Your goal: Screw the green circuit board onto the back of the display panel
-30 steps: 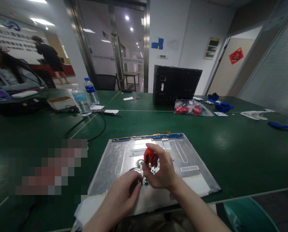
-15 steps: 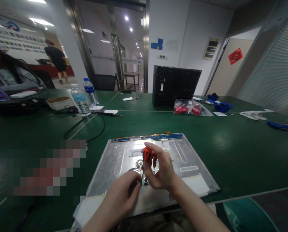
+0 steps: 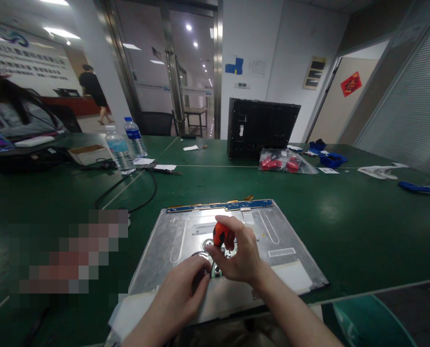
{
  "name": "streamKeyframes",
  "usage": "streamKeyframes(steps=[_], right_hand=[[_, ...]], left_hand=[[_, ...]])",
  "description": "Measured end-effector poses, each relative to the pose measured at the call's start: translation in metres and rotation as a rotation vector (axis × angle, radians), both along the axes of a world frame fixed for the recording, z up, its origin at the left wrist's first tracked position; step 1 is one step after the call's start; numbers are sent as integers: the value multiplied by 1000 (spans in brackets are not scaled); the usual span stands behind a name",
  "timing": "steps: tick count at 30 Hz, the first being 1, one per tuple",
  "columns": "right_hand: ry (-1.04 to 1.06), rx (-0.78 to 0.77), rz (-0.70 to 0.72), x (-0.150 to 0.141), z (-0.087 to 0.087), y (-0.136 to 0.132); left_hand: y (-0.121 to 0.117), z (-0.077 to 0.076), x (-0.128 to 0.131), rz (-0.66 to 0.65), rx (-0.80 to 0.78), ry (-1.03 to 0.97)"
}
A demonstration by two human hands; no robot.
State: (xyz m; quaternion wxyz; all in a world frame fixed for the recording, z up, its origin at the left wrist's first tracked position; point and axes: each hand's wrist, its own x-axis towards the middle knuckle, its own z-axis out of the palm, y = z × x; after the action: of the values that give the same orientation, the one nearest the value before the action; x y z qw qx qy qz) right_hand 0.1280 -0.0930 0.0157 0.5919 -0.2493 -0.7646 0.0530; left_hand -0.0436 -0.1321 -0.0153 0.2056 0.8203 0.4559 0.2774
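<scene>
My right hand (image 3: 238,250) grips the orange and black handle of a screwdriver (image 3: 220,233) between thumb and fingers. The screwdriver stands nearly upright, its shaft pointing down to a small green circuit board (image 3: 217,271) on a flat metal display panel (image 3: 232,299). My left hand (image 3: 184,284) rests on the panel beside the shaft, with thumb and fingertips pinched close to the screwdriver's lower end. What those fingertips hold, if anything, is hidden. A blue circuit strip (image 3: 220,206) runs along the panel's far edge.
A black monitor-like casing (image 3: 263,129) stands at the back behind a clear bag of red parts (image 3: 287,163). Two water bottles (image 3: 120,150) and a black cable (image 3: 155,190) are on the left. Blue trays (image 3: 332,158) lie at back right. A person (image 3: 16,106) sits far left.
The screwdriver handle has turned a little in my right fingers, and my right thumb has shifted up and left. My left hand stays put. In the background a walking person has moved right.
</scene>
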Motion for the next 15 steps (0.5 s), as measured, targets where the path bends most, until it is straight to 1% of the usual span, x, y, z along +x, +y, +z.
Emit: streamKeyframes(steps=[4,7,11,15], right_hand=[[-6,-27,71,2,0,-1],[0,-35,92,2,1,-2],[19,-39,70,1,1,-2],[11,-24,1,-1,0,-2]], left_hand=[[0,-4,0,-8,0,-3],[0,-5,-1,-6,-7,-5],[-1,-4,-1,-1,-13,1],[-1,-3,-1,11,-31,6]])
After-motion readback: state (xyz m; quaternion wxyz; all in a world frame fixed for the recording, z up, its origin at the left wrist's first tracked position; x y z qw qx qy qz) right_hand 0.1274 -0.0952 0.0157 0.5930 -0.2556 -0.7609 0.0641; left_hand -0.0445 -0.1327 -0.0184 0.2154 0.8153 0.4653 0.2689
